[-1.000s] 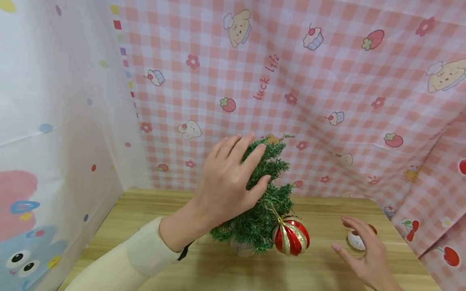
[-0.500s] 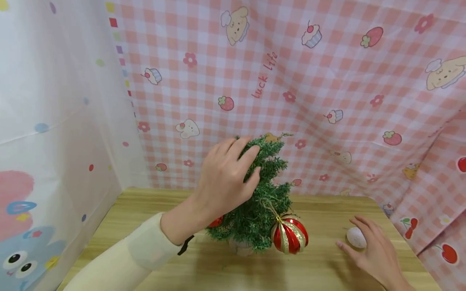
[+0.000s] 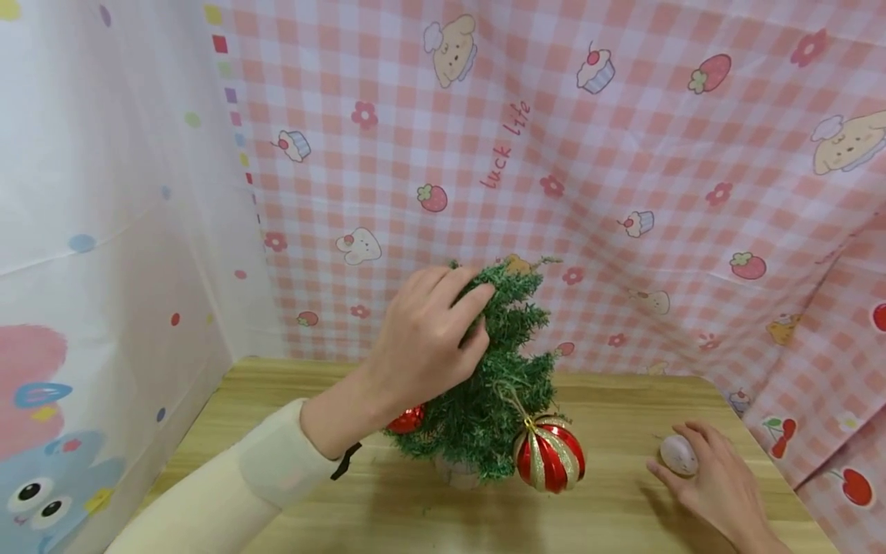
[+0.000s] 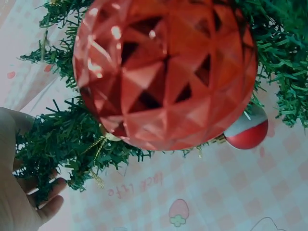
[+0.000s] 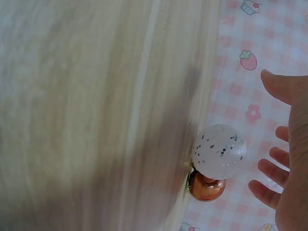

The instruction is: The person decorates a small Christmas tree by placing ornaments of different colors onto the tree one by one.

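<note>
A small green Christmas tree [image 3: 512, 369] stands on the table. My left hand [image 3: 432, 331] is at its upper part, fingers curled round the top branches, as the left wrist view also shows. A red faceted bauble [image 4: 166, 72] hangs under that wrist, mostly hidden by the arm in the head view. On the tree's right side hangs a red and gold striped bauble [image 3: 551, 454]. My right hand [image 3: 716, 477] is beside a white speckled bauble [image 3: 678, 455] at the table's right, thumb and fingers spread. The right wrist view shows a copper bauble [image 5: 207, 186] against the white one.
A wooden table [image 3: 595, 523] carries everything. Pink checked cloth [image 3: 623, 154] hangs behind and at the right, and white printed cloth [image 3: 138, 192] at the left. A red and white bauble [image 4: 248, 129] hangs on the tree's far side.
My left fingers have curled in closer on the treetop. My right hand has moved a little right around the white bauble, and the copper bauble has gone out of sight in the head view.
</note>
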